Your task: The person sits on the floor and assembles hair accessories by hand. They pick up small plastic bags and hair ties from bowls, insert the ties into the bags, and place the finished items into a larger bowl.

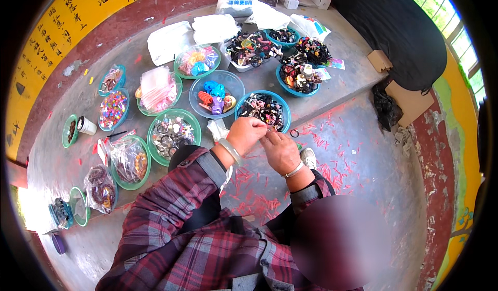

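Note:
My left hand (246, 137) and my right hand (282, 153) meet in front of me, fingertips pinched together. Whatever lies between the fingers is too small to make out. Just beyond them stands a blue basin (287, 115) full of mostly black hair ties (262, 108), some with coloured bits. A single black ring (294, 133), like a hair tie, shows beside my right hand; I cannot tell whether it hangs or lies there. Bangles circle both wrists. Left of the hands, a green basin (150, 144) holds small silvery and white pieces.
A clear blue bowl (196, 89) holds colourful coils. Another blue basin (280, 79) and a white tray (243, 68) carry more hair ties. Pink bags (157, 87) fill a green bowl. Red scraps (337, 177) litter the floor below the ledge. A black cover (394, 26) lies at the far right.

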